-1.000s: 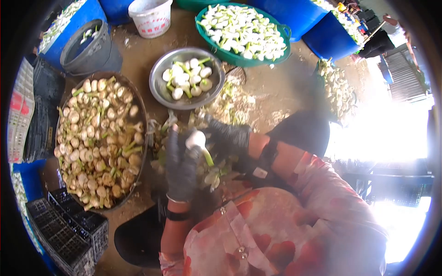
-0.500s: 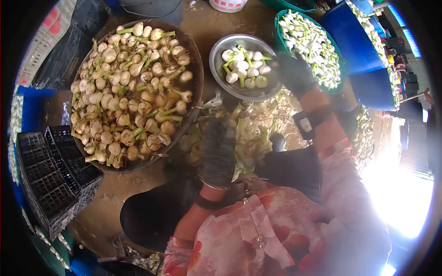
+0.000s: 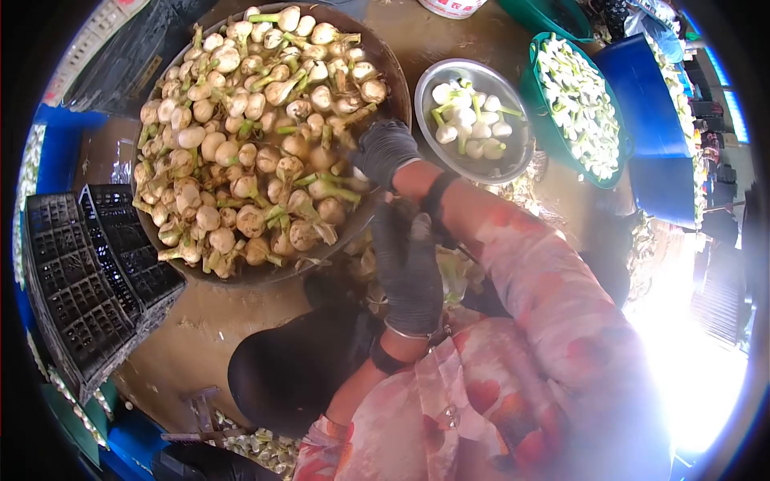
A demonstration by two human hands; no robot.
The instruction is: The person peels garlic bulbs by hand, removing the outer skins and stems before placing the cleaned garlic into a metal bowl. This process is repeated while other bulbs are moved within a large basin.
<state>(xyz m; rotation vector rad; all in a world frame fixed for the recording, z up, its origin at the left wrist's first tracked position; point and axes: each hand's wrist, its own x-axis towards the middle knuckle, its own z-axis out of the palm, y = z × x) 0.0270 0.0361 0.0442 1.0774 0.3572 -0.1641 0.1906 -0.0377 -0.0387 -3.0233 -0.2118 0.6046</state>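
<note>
My right hand, in a dark glove, is over the right rim of a big round tub heaped with unpeeled garlic bulbs. Its fingers curl down around a pale garlic bulb, partly hidden under them. Just below the right wrist, my gloved left hand is closed in front of my body, the thumb along its side. What it holds, if anything, is hidden. A metal bowl with white peeled garlic bulbs stands to the right of my right hand.
Beyond the bowl, a green basket is full of peeled garlic. Blue bins stand at far right. Black crates are at left. Peeled skins lie on the ground between my knees. A white bucket sits at the top.
My right hand has moved left from the metal bowl's edge to the garlic tub, crossing above my left hand. The view has shifted, so tub and bowl appear further right.
</note>
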